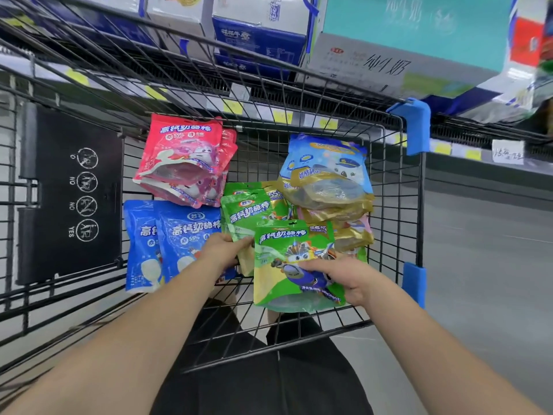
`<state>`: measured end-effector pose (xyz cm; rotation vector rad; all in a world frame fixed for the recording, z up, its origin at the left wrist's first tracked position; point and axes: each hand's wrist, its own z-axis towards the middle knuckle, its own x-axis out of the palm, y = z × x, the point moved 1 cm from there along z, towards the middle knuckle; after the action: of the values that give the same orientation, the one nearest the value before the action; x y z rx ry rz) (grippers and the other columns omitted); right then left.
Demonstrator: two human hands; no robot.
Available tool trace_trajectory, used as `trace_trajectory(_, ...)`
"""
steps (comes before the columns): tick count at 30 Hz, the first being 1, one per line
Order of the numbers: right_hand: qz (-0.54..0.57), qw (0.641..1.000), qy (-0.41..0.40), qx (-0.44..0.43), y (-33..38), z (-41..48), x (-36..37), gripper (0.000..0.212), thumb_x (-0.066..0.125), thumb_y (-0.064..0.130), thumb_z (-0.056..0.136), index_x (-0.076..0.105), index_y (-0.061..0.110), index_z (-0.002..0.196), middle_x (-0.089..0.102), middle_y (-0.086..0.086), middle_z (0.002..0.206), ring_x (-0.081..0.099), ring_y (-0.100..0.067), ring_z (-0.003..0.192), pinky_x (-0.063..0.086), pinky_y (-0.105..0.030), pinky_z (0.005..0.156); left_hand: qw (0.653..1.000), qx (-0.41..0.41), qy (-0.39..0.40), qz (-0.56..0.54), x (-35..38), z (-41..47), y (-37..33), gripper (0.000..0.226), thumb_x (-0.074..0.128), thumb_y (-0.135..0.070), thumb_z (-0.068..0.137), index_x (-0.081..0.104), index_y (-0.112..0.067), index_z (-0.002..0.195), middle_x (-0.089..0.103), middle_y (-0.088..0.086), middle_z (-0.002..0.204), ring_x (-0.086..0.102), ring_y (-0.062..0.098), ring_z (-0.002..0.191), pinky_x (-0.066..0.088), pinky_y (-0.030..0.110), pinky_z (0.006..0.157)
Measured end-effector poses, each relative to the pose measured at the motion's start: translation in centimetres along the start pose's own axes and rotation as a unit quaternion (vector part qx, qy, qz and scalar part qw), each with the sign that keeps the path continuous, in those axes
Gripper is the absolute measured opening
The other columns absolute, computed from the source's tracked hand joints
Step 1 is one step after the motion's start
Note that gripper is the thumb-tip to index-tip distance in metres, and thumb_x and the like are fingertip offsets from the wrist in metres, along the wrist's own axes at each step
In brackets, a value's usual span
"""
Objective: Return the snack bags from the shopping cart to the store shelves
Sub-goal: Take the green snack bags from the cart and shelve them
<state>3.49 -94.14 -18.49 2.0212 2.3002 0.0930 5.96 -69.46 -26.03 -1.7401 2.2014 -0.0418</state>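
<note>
A black wire shopping cart (398, 205) holds several snack bags. A green snack bag (287, 277) sits nearest me, gripped from its right side by my right hand (344, 277). My left hand (223, 248) pinches the lower corner of a second green bag (245, 214) just behind it. Two blue bags (167, 244) lie at the left, partly under my left forearm. Red bags (182, 163) lean against the far wall of the cart. A stack of blue and gold bags (326, 181) fills the right side.
Store shelves beyond the cart carry blue and white milk cartons (257, 34) and a teal box (413, 28), with yellow price tags (281, 116) along the shelf edge. A black child-seat flap (71, 199) stands at the cart's left. Grey floor (490, 250) lies to the right.
</note>
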Motion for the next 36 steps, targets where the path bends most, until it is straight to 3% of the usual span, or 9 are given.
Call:
trace_trajectory(2, 0.004, 1.0, -0.014, -0.004, 0.3, -0.7, 0.0, 0.09, 0.088, 0.024, 0.077, 0.039, 0.001, 0.149, 0.078, -0.011, 0.102, 0.072, -0.018, 0.085, 0.056, -0.034, 0.087, 1.0, -0.011, 0.006, -0.028, 0.2, -0.1, -0.3, 0.027, 0.078, -0.031, 0.084, 0.058, -0.013, 0.083, 0.068, 0.006, 0.087, 0.066, 0.021, 0.077, 0.054, 0.027, 0.056)
trace_trajectory(4, 0.014, 1.0, -0.016, -0.013, 0.8, -1.2, 0.0, 0.107, 0.086, 0.023, 0.08, 0.017, 0.008, 0.159, 0.075, -0.012, 0.11, 0.07, -0.014, 0.084, 0.053, -0.027, 0.073, 0.998, -0.023, 0.021, -0.051, 0.1, 0.3, -0.4, 0.028, 0.078, -0.03, 0.084, 0.057, -0.011, 0.086, 0.071, 0.012, 0.097, 0.071, 0.028, 0.088, 0.059, 0.034, 0.07)
trace_trajectory(10, 0.009, 0.999, -0.024, -0.028, 1.4, -2.8, 0.5, 0.107, 0.083, 0.022, 0.084, 0.009, 0.006, 0.161, 0.074, -0.008, 0.099, 0.066, -0.009, 0.078, 0.044, -0.019, 0.061, 0.995, -0.02, 0.067, -0.072, -1.4, -0.2, -0.7, 0.006, 0.057, -0.007, 0.098, 0.061, -0.008, 0.102, 0.068, 0.014, 0.113, 0.065, 0.027, 0.096, 0.053, 0.045, 0.093)
trace_trajectory(19, 0.024, 0.999, -0.011, -0.045, 1.9, -3.8, 2.8, 0.086, 0.08, 0.016, 0.086, 0.028, -0.001, 0.152, 0.071, 0.002, 0.068, 0.064, -0.012, 0.072, 0.05, -0.027, 0.082, 0.991, 0.125, 0.04, 0.017, -6.3, -3.9, -0.6, 0.017, 0.054, -0.014, 0.101, 0.056, -0.025, 0.113, 0.069, 0.001, 0.11, 0.065, 0.017, 0.095, 0.053, 0.035, 0.082)
trace_trajectory(22, 0.025, 0.997, 0.016, -0.068, 2.2, -4.8, 3.6, 0.091, 0.082, 0.018, 0.085, 0.026, 0.007, 0.155, 0.073, 0.002, 0.073, 0.068, -0.012, 0.074, 0.05, -0.025, 0.073, 0.988, 0.145, 0.051, 0.011, -8.2, -5.7, -0.5, 0.016, 0.055, -0.016, 0.101, 0.058, -0.03, 0.106, 0.071, 0.0, 0.109, 0.068, 0.02, 0.1, 0.053, 0.043, 0.094)
trace_trajectory(25, 0.019, 0.994, 0.028, -0.102, 2.8, -6.0, 3.6, 0.038, 0.08, 0.019, 0.087, 0.049, 0.018, 0.107, 0.069, 0.002, 0.082, 0.065, -0.01, 0.076, 0.048, -0.02, 0.067, 0.984, 0.169, 0.062, 0.014, -10.7, -7.8, -0.4, 0.016, 0.06, -0.028, 0.097, 0.06, -0.034, 0.112, 0.074, 0.0, 0.108, 0.07, 0.022, 0.101, 0.053, 0.047, 0.095)
trace_trajectory(27, -0.001, 0.989, 0.017, -0.145, 3.7, -6.9, 3.6, 0.029, 0.081, 0.021, 0.086, 0.053, 0.019, 0.092, 0.069, 0.004, 0.083, 0.066, -0.01, 0.08, 0.053, -0.027, 0.084, 0.981, 0.186, 0.056, 0.014, -12.5, -8.7, -0.3, 0.034, 0.063, -0.038, 0.091, 0.056, -0.039, 0.124, 0.072, 0.0, 0.115, 0.069, 0.021, 0.107, 0.05, 0.05, 0.1)
trace_trajectory(30, -0.015, 0.979, 0.006, -0.201, 5.4, -8.4, 3.4, 0.029, 0.087, 0.029, 0.079, 0.064, 0.021, 0.096, 0.077, -0.001, 0.092, 0.073, -0.02, 0.093, 0.052, -0.041, 0.104, 0.976, 0.207, 0.064, -0.031, -14.5, -10.7, -1.2, 0.049, 0.067, -0.035, 0.089, 0.049, -0.036, 0.135, 0.068, 0.004, 0.125, 0.064, 0.025, 0.117, 0.046, 0.054, 0.104)
trace_trajectory(36, -0.017, 0.958, -0.002, -0.287, 9.2, -12.0, 2.1, 0.078, 0.092, 0.043, 0.067, 0.059, 0.014, 0.131, 0.075, -0.002, 0.115, 0.071, -0.019, 0.105, 0.054, -0.037, 0.097, 0.947, 0.296, 0.085, -0.097, -16.4, -15.9, -5.7, 0.039, 0.048, 0.002, 0.1, 0.055, -0.024, 0.129, 0.07, 0.01, 0.121, 0.067, 0.028, 0.108, 0.057, 0.039, 0.083)
